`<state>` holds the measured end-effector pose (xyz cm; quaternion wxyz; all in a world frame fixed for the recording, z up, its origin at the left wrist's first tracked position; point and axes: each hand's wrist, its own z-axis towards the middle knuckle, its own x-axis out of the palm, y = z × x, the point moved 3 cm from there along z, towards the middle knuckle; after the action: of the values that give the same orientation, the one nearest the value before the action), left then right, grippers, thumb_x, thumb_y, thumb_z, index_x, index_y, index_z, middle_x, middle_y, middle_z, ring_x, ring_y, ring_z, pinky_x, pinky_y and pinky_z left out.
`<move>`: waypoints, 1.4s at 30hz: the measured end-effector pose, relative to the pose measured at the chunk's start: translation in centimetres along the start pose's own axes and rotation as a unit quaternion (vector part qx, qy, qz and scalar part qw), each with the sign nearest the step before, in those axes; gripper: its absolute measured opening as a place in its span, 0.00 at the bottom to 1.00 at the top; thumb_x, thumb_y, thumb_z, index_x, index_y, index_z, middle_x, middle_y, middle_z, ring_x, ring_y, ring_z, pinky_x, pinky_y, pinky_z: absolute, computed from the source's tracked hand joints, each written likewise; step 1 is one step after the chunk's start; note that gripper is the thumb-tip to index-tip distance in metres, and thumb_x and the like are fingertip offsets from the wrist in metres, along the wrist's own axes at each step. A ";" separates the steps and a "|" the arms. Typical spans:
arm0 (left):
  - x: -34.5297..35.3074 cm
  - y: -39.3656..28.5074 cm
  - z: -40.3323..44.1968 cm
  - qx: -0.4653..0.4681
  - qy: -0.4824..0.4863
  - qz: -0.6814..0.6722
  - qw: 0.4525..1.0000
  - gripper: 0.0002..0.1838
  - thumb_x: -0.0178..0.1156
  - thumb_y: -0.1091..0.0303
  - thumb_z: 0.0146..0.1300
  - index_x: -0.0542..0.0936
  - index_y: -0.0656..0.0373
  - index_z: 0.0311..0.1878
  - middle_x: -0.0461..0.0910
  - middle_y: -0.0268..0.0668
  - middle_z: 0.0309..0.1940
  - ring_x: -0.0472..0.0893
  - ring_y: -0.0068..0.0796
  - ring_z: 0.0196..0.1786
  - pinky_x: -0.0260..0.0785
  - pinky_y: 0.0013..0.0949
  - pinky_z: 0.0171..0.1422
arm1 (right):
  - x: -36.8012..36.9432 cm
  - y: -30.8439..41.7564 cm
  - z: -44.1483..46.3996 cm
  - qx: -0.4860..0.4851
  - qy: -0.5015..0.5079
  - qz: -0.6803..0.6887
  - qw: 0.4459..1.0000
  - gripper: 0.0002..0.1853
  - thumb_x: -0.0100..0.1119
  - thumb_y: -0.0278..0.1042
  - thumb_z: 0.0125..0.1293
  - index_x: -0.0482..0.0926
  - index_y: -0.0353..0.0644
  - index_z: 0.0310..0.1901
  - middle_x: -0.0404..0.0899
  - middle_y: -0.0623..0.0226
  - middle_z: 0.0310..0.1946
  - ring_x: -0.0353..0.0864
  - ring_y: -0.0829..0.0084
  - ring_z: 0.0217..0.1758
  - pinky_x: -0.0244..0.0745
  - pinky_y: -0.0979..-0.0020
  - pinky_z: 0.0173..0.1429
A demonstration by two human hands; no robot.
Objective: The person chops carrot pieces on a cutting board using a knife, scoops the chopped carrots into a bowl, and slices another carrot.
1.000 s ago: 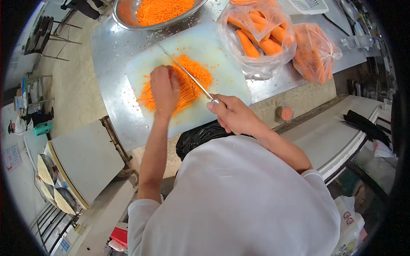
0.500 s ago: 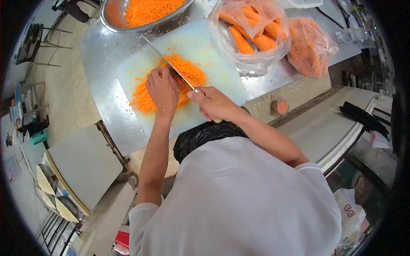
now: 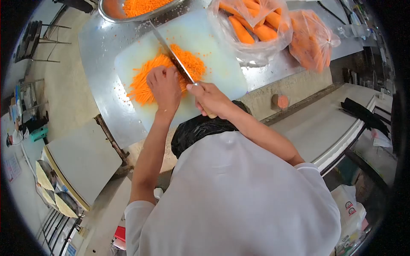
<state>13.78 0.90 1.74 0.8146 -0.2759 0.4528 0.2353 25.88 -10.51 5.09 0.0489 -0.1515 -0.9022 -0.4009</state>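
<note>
The right hand (image 3: 209,98) grips the knife (image 3: 173,53). The blade slants away from it, just beside the left hand (image 3: 165,87). The left hand's fingers are curled down, holding carrot strips (image 3: 143,81) on the cutting board (image 3: 226,64). Tiny carrot bits (image 3: 192,62) lie across the blade from the left hand. Past both hands, a metal bowl (image 3: 112,10) sits on the worktop (image 3: 94,64).

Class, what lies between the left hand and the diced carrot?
Head view: the knife blade lies between the left hand and the diced carrot.
</note>
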 end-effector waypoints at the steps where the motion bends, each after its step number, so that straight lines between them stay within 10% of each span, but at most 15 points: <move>1: 0.5 0.0 0.1 0.017 0.015 0.016 1.000 0.07 0.64 0.70 0.64 0.81 0.54 0.45 0.72 0.40 0.46 0.70 0.45 0.55 0.60 0.51 0.62 | -0.2 0.5 -0.8 0.016 -0.017 -0.024 0.999 0.23 0.51 0.55 0.81 0.74 0.38 0.42 0.72 0.69 0.19 0.72 0.77 0.16 0.67 0.71 0.21; 13: 1.2 0.4 -0.1 0.017 0.013 0.032 0.999 0.10 0.63 0.72 0.59 0.81 0.52 0.45 0.71 0.38 0.44 0.70 0.43 0.54 0.59 0.49 0.59 | 2.1 0.6 -5.4 -0.026 -0.013 0.008 1.000 0.25 0.48 0.51 0.82 0.75 0.31 0.56 0.73 0.67 0.17 0.73 0.76 0.14 0.67 0.70 0.21; 21: 1.3 0.7 -0.2 0.009 0.044 0.009 0.999 0.12 0.63 0.73 0.59 0.82 0.53 0.47 0.71 0.38 0.45 0.70 0.44 0.54 0.59 0.49 0.60 | 3.1 0.5 -6.0 -0.007 -0.015 0.037 0.999 0.24 0.47 0.54 0.82 0.73 0.38 0.39 0.75 0.67 0.20 0.74 0.76 0.16 0.69 0.71 0.23; 42: 1.4 1.4 -0.3 0.017 0.017 -0.044 0.999 0.09 0.63 0.73 0.63 0.84 0.54 0.47 0.73 0.39 0.45 0.71 0.47 0.55 0.61 0.50 0.62 | 4.3 -2.7 -2.5 -0.046 -0.041 0.052 0.997 0.24 0.47 0.51 0.82 0.75 0.33 0.45 0.73 0.68 0.17 0.73 0.77 0.15 0.70 0.70 0.23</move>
<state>13.36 1.94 0.05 0.8208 -0.2859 0.4580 0.1866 20.87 -13.02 5.76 0.0259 -0.2161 -0.8751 -0.4322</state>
